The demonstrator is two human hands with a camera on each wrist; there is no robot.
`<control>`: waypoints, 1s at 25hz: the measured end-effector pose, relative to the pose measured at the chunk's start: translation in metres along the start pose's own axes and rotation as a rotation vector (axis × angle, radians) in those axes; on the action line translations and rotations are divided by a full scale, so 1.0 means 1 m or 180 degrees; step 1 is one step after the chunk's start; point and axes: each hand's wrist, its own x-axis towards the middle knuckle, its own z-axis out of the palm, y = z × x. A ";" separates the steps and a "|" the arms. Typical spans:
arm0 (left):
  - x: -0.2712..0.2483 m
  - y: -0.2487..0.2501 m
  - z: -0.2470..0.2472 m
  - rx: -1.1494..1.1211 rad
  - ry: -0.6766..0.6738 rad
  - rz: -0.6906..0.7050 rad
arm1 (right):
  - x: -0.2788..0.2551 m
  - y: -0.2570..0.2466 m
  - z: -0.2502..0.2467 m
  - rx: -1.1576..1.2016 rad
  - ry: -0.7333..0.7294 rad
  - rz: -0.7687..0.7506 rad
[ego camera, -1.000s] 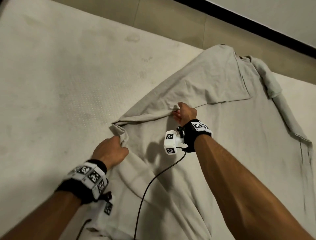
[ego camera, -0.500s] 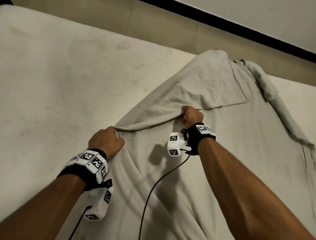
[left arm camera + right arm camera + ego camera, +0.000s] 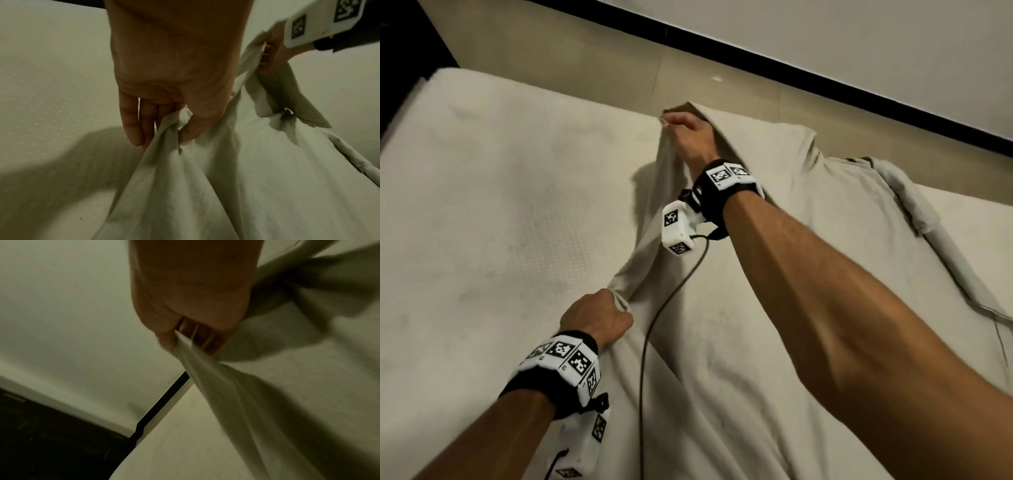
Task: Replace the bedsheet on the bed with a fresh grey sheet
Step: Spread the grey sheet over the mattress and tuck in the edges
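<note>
You are partway through: the mattress [image 3: 493,212] lies bare across its left half, so the old sheet looks already off, and the grey sheet [image 3: 808,281] covers only the right side, not yet spread or tucked. Your left hand [image 3: 595,317] is curled round a gathered bunch of the sheet's edge near you, thumb and fingers [image 3: 131,123] pinching the fabric. Your right hand [image 3: 686,137] is raised further out with its fingers closed on the same edge, so the cloth runs taut between the two grips and hangs in long soft folds. What remains, as far as I can judge, is opening it out over the bare half, squaring it and tucking the sides. The sheet is a thin, matte woven cloth that creases easily; a rolled, rope-like hem [image 3: 928,219] trails along its far right side. The mattress surface is pale and finely dotted, with faint stains. Beyond it lie the tiled floor [image 3: 585,51] and a dark skirting line [image 3: 756,65].
</note>
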 end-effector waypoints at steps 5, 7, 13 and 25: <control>-0.006 -0.015 0.001 -0.0411 0.0094 -0.0121 | -0.040 0.016 0.026 -0.0712 -0.0918 0.0303; -0.003 -0.023 0.004 -0.0601 0.0067 -0.0179 | -0.056 0.051 0.004 -0.1260 -0.0698 0.0582; -0.018 -0.057 0.028 -0.1791 0.0041 -0.0413 | -0.161 0.148 -0.051 -0.1962 -0.0662 0.1274; -0.113 -0.144 0.117 -0.1477 -0.0379 -0.0325 | -0.416 0.179 -0.012 -0.2342 -0.0237 0.0693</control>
